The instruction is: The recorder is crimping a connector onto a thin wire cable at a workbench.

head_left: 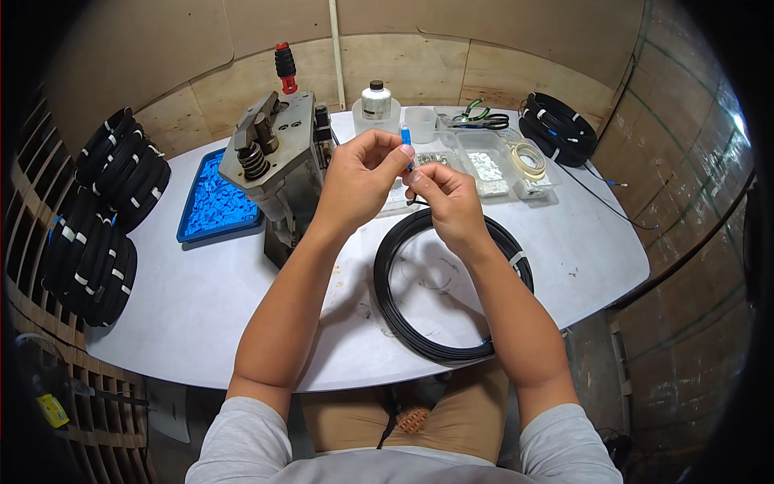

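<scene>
Both my hands meet above the middle of the table. Between the thumb and fingers of my left hand point(364, 173) is a small blue cable connector point(406, 139) with a pale tip, held upright. Just below it, my right hand point(451, 200) pinches the black cable point(418, 202) at the connector's lower end. That cable seems to run down to a black cable coil point(387, 278), tied with white tape, which lies flat on the table under my right forearm. Where the cable enters the connector is hidden by my fingertips.
A metal press point(278, 153) with a red-and-black fitting stands left of my hands, beside a blue tray point(190, 235) of small blue parts. Clear boxes point(493, 187) with white pieces, a white bottle point(376, 103) and pliers point(476, 121) sit behind. Taped cable coils point(89, 258) line the left edge; another coil point(556, 129) lies back right.
</scene>
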Demonstrator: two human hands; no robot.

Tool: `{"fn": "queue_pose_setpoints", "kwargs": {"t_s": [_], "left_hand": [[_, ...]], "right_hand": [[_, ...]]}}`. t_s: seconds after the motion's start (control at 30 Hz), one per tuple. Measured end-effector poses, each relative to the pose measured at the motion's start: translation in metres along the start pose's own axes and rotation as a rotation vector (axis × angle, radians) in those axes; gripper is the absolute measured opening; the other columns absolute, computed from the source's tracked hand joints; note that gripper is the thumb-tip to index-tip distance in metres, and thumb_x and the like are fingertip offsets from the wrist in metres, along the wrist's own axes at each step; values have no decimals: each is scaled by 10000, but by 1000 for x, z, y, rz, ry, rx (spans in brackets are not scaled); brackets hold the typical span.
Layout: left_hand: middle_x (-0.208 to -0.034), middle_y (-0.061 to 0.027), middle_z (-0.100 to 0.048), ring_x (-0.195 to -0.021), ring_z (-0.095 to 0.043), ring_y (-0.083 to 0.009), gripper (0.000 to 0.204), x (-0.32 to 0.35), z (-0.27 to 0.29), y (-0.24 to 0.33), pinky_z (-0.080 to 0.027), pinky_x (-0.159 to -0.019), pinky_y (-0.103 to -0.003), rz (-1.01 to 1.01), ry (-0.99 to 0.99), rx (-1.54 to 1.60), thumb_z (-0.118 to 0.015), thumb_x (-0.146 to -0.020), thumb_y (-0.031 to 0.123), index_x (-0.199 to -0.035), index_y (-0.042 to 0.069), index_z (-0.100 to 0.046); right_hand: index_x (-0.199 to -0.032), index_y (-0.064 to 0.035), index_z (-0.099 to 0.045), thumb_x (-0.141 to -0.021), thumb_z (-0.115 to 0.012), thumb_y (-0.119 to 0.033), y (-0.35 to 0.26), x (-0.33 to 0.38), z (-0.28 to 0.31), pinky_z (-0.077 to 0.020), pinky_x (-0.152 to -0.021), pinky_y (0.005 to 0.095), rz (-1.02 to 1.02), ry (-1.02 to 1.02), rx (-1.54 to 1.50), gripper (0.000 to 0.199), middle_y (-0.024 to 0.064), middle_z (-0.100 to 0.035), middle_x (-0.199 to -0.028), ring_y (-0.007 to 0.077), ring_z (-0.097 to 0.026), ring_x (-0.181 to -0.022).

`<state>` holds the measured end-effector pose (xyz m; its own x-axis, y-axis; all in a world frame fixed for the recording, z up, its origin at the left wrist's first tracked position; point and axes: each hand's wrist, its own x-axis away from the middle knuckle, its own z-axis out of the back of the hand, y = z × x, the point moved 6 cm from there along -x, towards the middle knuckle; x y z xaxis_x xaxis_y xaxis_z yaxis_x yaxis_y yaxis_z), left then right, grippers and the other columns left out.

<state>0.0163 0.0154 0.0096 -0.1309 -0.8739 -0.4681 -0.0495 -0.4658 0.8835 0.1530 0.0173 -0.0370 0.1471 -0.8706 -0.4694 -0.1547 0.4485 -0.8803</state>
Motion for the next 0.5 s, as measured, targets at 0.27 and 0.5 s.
{"fn": "queue_pose_setpoints", "kwargs": {"t_s": [0.27,0.5], "left_hand": [[-776,-60,-675,-703,-607,-86,193,-1,1,-2,-496,-674,-249,-6,7,-2,-666,-900,157,-930,-32,-639],[-775,-60,-674,-701,-611,-88,195,1,1,2,-500,-674,-249,-15,6,20,-685,-888,161,-916,-28,-646]], "right_hand": [[-901,3,-675,-957,-603,-190,-1,0,-1,-445,-720,237,2,-40,0,213,19,-647,-793,68,-548,-742],[-914,-1,-662,-968,-589,-202,-1,0,-3,-440,-739,237,-1,-57,-1,220,11,-634,-804,69,-545,-768]]}}
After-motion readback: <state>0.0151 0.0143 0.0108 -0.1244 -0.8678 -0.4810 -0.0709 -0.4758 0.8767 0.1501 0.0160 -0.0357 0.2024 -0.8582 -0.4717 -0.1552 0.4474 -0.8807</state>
